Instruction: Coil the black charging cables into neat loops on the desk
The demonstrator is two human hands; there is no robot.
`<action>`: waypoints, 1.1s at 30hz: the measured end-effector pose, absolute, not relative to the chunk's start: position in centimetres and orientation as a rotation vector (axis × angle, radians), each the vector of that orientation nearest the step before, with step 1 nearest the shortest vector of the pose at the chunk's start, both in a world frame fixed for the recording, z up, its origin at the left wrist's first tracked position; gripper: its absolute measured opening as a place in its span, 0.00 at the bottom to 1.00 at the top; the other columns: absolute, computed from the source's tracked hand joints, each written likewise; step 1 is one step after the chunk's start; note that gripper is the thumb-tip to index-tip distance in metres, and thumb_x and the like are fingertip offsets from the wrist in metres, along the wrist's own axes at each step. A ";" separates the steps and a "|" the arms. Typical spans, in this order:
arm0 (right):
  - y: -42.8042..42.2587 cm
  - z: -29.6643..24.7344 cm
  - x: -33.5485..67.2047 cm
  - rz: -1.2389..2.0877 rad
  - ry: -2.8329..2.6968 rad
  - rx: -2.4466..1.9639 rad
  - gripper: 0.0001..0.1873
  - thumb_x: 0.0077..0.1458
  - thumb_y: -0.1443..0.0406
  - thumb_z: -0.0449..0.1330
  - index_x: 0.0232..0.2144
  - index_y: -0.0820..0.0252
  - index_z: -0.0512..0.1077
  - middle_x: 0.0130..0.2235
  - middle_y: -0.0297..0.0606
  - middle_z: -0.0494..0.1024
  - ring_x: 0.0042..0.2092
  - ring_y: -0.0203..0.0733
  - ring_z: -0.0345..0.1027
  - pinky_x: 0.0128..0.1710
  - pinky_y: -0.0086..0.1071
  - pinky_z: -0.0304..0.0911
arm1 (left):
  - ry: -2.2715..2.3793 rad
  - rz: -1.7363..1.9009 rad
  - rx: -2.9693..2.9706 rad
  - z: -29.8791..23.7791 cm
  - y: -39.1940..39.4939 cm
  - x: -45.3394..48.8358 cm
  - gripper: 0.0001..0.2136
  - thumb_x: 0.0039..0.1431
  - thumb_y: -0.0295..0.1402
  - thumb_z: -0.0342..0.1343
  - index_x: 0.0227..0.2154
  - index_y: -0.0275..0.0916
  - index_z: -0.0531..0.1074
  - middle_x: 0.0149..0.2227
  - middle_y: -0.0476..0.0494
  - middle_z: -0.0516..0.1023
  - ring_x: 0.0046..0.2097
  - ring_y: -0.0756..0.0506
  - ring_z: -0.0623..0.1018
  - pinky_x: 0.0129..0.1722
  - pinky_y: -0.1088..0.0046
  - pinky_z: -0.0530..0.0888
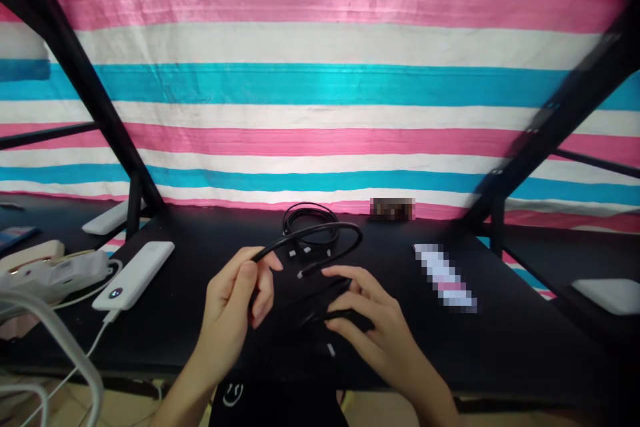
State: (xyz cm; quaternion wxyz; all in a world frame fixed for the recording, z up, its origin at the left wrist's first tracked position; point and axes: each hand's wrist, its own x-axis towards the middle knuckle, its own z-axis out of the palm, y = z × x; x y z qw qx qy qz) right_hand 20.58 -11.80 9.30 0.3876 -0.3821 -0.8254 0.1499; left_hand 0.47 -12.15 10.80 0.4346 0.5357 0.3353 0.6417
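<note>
My left hand (235,304) is closed around a black cable (320,232) that arcs up and to the right above the black table (500,347). My right hand (373,320) lies over more black cable on the table, fingers pinched on a strand of it. A coiled bundle of black cables (309,219) with several white-tipped plugs sits just behind the hands.
A white power bank (135,274) with a white lead lies at left, beside a white power strip (55,274). Another white power bank (107,219) sits farther back, and one (607,295) at right. Black frame bars (80,80) slant up both sides. A striped cloth (320,80) hangs behind.
</note>
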 end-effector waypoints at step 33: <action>-9.3 10.6 19.7 0.035 -1.790 -0.917 0.11 0.47 0.63 0.66 0.36 0.54 0.71 0.40 0.39 0.72 0.42 0.45 0.65 0.39 0.38 0.62 | 1.062 1.191 1.581 11.1 -10.6 1.8 0.07 0.54 0.34 0.57 0.27 0.42 0.79 0.29 0.45 0.79 0.32 0.44 0.75 0.33 0.73 0.69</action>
